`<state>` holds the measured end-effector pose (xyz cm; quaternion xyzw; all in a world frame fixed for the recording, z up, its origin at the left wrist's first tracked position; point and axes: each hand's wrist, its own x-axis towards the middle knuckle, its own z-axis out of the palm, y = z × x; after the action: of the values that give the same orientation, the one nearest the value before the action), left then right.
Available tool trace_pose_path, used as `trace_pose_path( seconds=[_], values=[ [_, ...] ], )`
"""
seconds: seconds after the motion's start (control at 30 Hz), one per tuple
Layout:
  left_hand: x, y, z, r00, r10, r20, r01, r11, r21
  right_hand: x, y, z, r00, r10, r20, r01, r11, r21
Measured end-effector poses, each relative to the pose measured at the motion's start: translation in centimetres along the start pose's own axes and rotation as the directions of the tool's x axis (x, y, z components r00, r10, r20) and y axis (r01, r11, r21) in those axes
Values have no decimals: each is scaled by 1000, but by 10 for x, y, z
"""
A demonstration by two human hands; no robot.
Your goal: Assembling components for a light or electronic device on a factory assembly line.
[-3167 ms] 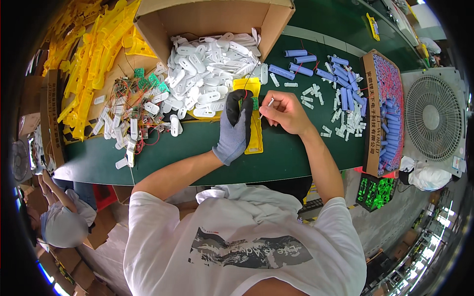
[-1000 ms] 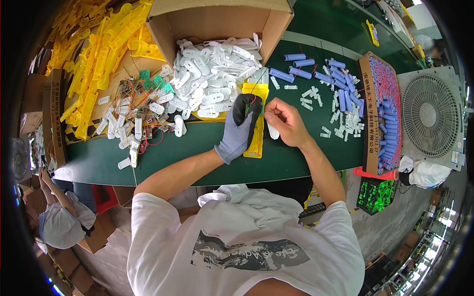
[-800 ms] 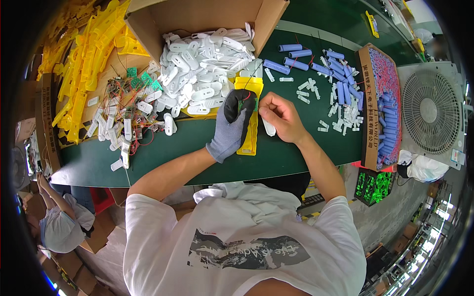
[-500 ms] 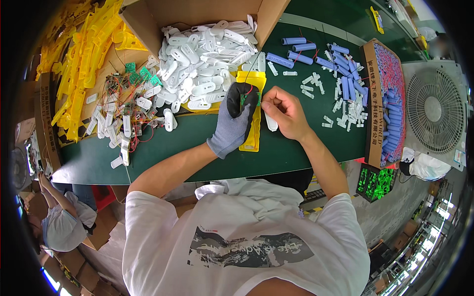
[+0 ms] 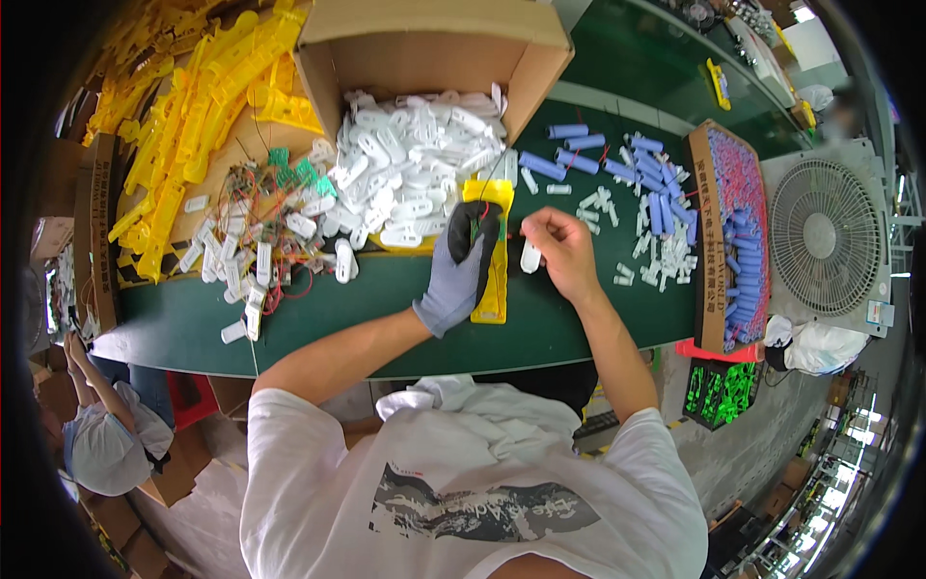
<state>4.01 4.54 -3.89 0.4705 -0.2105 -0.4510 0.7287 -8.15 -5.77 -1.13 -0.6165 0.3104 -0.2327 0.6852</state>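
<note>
So the biggest thing here is the green bench [image 5: 193,333], with an open cardboard box [image 5: 429,60] at the far side and a carton of cells [image 5: 712,251] on the right. There's a heap of yellow shells [image 5: 207,96] far left, white covers [image 5: 415,159] spilling out of the box, and loose blue cells [image 5: 543,166] plus small clips [image 5: 666,256] between the box and the carton.

Middle of it all: the yellow housing [image 5: 492,301] lies lengthwise, near to far. The gloved left hand [image 5: 455,275] has its fingers clenched around it; what's tucked under them is mostly hidden, though a red wire [image 5: 485,208] pokes out. The bare right hand [image 5: 562,253] is just to the right, fingers pinching a white piece [image 5: 530,259], apart from the housing.

My read: the step in hand is handling that piece next to the steadied housing, so the next move calls for a firm left grip and a careful turn of the right fingers.

Versus half a second ago, the right hand sits slightly farther from the housing; the left grip looks the same.
</note>
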Motion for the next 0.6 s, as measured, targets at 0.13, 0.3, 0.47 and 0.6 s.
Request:
trace_pose_path(
  seconds=[0.13, 0.3, 0.47, 0.6],
  values=[
    [-8, 11, 5, 984, -163, 69, 173, 972, -157, -1, 11, -11, 997, 60, 40, -71, 918, 391],
    [-10, 6, 3, 985, -145, 96, 160, 973, -166, -3, 12, -20, 996, 47, 79, -78, 890, 450],
    [-8, 4, 0, 993, -109, 49, 111, 993, -38, -4, 17, -32, 928, -9, 373, -202, 828, 523],
    [-7, 5, -1, 995, -80, 64, 84, 995, -54, -4, 17, -33, 878, -47, 476, -238, 821, 520]
  ],
)
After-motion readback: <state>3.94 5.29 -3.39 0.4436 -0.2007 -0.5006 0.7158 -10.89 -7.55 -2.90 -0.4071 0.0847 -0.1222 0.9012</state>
